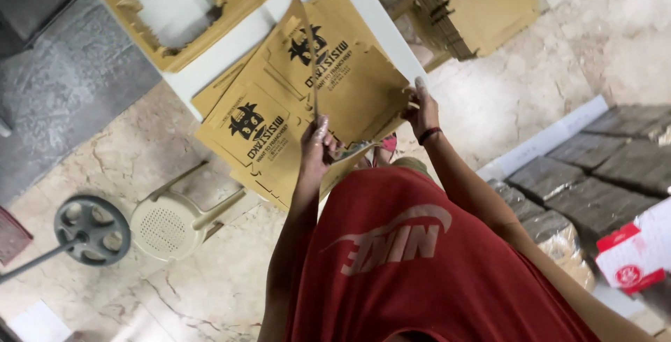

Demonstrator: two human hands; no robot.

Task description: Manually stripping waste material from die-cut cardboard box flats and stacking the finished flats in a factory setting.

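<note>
Left hand (316, 143) and right hand (423, 113), fingers pinching opposite edges of a flat cardboard box blank (342, 76) held above the white surface (231, 45): judged risk, uneven pull creasing it or toppling the loose stack of blanks (244, 139) beneath.

Packing wkshop: flat carton stacks (475, 3), wrapped bundles (594, 174) on floor.
</note>
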